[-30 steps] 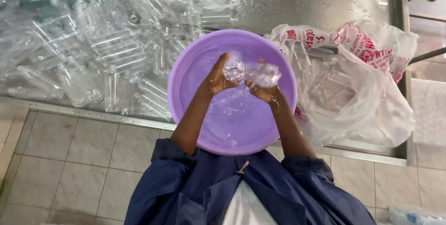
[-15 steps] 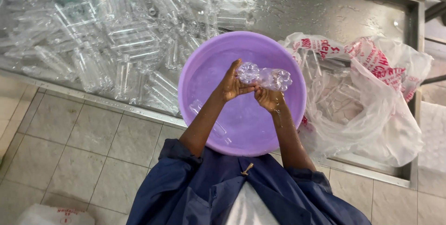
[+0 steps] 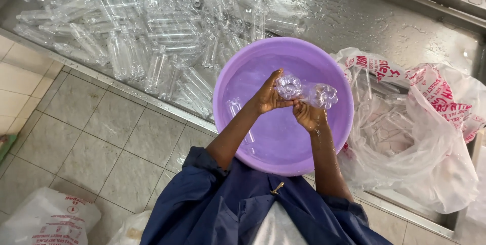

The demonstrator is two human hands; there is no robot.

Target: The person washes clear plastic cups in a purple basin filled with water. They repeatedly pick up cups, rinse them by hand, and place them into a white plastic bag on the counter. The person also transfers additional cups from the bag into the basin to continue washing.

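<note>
My left hand (image 3: 267, 98) grips a clear plastic bottle (image 3: 289, 86), seen bottom-end on, over a purple basin (image 3: 228, 80) of water. My right hand (image 3: 309, 116) holds a second clear bottle (image 3: 323, 95) beside the first, the two bottles touching. Another clear bottle (image 3: 238, 118) lies under the water near my left forearm. Both hands hover above the basin's middle.
A large heap of clear plastic bottles (image 3: 147, 32) covers the wet steel counter (image 3: 385, 27) to the left. A white plastic bag with red print (image 3: 420, 123) holding more bottles lies right of the basin. White bags (image 3: 48, 219) sit on the tiled floor (image 3: 101, 133).
My view has shifted, so the basin and hands sit slightly further right and lower in frame. The hands keep both bottles together above the water.
</note>
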